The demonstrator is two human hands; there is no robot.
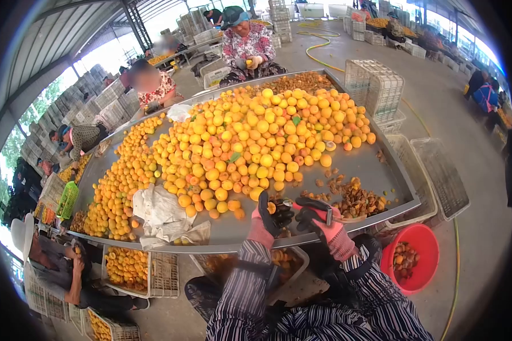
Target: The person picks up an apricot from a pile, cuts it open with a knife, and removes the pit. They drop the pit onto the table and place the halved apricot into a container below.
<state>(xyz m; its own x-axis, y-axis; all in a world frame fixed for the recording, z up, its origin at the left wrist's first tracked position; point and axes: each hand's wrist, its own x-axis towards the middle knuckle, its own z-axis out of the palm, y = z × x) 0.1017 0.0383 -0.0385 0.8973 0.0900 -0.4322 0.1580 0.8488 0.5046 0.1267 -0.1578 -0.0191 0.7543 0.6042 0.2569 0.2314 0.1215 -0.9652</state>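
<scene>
My left hand (272, 216), in a pink glove with black palm and fingers, is curled round an apricot (271, 208) at the near edge of the metal table (227, 233). Close on its right, my right hand (324, 221), in a matching glove, has its fingers bent inward toward the left. A small shiny metal piece (329, 216) shows against its fingers; what the hand grips is mostly hidden. Just beyond both hands lies a big heap of whole apricots (239, 136). Brown, torn apricot scraps (358, 200) lie on the table to the right of my hands.
A white cloth (162, 210) lies at the table's near left. Below the edge stand a crate of apricot halves (127, 267) and a red bucket (426, 256) with scraps. Plastic crates (372, 88) line the right side. Several people work around, one (249, 48) across the table.
</scene>
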